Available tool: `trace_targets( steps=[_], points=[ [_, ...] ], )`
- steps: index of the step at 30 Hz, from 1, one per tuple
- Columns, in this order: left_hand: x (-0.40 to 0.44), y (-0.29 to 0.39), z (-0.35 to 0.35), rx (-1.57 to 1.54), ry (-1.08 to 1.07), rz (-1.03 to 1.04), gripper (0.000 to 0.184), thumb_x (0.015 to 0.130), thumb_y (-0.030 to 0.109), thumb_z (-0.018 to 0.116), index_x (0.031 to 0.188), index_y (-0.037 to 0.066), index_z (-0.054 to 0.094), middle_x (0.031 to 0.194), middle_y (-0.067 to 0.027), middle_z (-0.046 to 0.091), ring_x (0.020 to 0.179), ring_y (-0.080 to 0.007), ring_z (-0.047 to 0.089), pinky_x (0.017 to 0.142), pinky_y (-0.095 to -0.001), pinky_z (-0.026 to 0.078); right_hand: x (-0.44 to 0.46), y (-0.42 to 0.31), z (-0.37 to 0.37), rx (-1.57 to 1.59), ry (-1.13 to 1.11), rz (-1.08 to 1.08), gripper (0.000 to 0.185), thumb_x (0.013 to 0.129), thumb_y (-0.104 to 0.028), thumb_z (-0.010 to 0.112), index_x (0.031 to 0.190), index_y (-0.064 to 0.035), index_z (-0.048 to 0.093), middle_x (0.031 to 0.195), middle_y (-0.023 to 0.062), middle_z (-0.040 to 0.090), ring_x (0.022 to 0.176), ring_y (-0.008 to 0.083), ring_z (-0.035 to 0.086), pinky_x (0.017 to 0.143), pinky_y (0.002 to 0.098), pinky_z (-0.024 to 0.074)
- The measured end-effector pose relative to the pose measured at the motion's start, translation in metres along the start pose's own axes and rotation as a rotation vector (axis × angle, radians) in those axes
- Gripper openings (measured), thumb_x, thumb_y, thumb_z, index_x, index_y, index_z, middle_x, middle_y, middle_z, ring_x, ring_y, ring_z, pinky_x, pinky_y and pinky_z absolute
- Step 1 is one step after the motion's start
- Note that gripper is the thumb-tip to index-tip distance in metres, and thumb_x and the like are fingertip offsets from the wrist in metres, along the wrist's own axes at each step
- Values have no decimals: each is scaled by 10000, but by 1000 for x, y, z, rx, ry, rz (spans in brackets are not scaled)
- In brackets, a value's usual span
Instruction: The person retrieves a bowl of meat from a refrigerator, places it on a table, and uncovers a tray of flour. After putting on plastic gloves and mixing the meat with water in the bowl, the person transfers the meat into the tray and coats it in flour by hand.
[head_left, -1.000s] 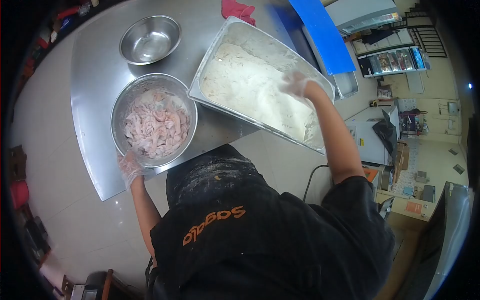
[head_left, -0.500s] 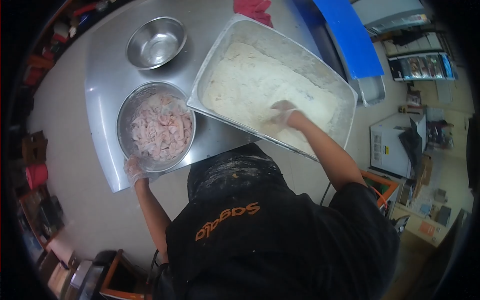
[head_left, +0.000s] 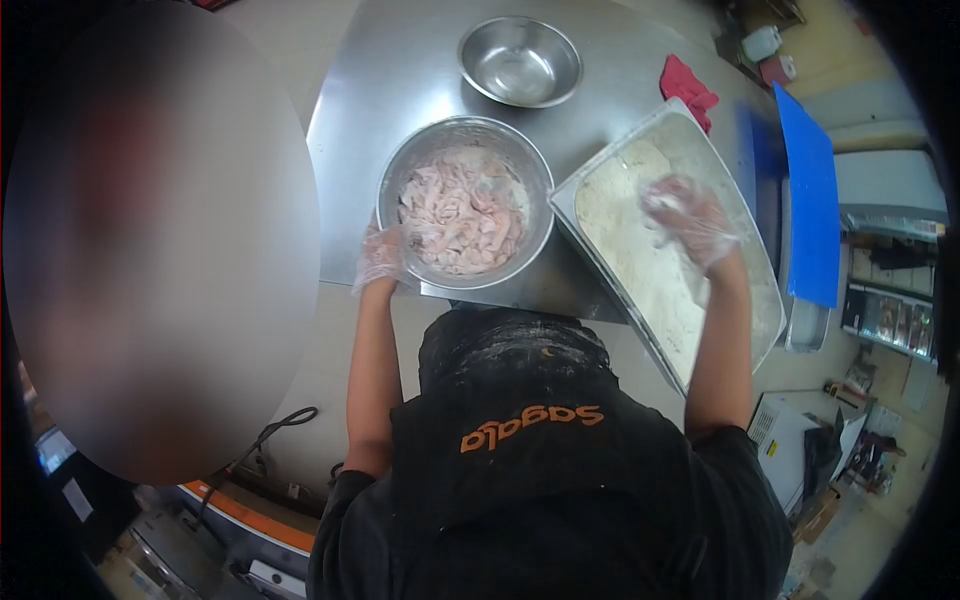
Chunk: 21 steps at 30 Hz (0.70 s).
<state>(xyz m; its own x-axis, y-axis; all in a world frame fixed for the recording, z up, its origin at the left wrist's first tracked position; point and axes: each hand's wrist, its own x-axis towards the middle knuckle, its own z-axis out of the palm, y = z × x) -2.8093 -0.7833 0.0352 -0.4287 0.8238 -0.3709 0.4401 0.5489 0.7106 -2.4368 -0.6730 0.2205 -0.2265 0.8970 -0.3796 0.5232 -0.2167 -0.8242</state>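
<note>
My left hand (head_left: 382, 256), in a clear plastic glove, grips the near left rim of a steel mixing bowl (head_left: 392, 168). Pale pink strips of raw meat (head_left: 462, 215), dusted with white powder, fill the bowl's bottom. Over a deep metal tray (head_left: 768, 290) to the right is my gloved right hand (head_left: 697, 222), its fingers curled around some flour. White flour (head_left: 625, 225) lies in a thick layer across the tray. The right hand's fingertips are slightly smeared by motion.
Behind the meat bowl stands a second steel bowl (head_left: 520, 62) on the steel table (head_left: 350, 130). A red cloth (head_left: 687, 92) lies at the back right. Beyond the tray is a blue panel (head_left: 808, 200). A large blurred patch hides the left side.
The view has turned, so the table's things sit farther right. My right hand has come up from the flour with some in its fingers. My left hand stays on the bowl's rim.
</note>
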Motion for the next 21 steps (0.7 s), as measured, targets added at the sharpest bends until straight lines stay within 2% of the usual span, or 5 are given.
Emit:
trace_targets(
  steps=[5, 11, 14, 17, 21],
  points=[
    [-11, 37, -12, -235, -14, -119, 450, 790, 236, 508, 1187, 26, 512, 1016, -211, 613, 913, -323, 608, 772, -380, 482, 53, -60, 113, -590, -466, -329, 300, 762, -121, 652, 1044, -43, 588, 1013, 118, 607, 845, 232, 605, 785, 288, 495],
    [8, 17, -4, -360, -62, -4, 603, 717, 117, 521, 1311, 84, 420, 1062, -194, 601, 951, -269, 586, 833, -349, 456, 83, -67, 166, -630, -482, -379, 386, 741, -157, 671, 1104, -53, 588, 1006, 139, 623, 938, 258, 587, 836, 312, 463],
    [-1, 33, -23, -294, -126, 38, 611, 736, 126, 476, 1335, 76, 366, 1238, -240, 484, 1148, -367, 472, 985, -394, 365, 106, -56, 158, 181, -389, -366, 499, 727, -263, 694, 1153, -50, 547, 1028, 189, 612, 953, 255, 604, 797, 336, 486],
    [-4, 29, -23, -154, 76, 207, 631, 728, 129, 490, 1333, 26, 341, 1271, -237, 453, 1175, -370, 445, 1004, -394, 350, 140, -42, 115, -219, -32, 103, 603, 759, -342, 683, 1238, -53, 458, 1102, 187, 571, 937, 302, 603, 764, 379, 515],
    [6, 19, -20, -236, -67, 168, 674, 691, 94, 528, 1329, 6, 330, 1295, -247, 423, 1199, -379, 418, 1021, -408, 331, 195, 3, 123, 596, 262, 518, 544, 845, -306, 586, 1284, -60, 381, 1205, 218, 468, 905, 370, 592, 742, 458, 524]
  ],
)
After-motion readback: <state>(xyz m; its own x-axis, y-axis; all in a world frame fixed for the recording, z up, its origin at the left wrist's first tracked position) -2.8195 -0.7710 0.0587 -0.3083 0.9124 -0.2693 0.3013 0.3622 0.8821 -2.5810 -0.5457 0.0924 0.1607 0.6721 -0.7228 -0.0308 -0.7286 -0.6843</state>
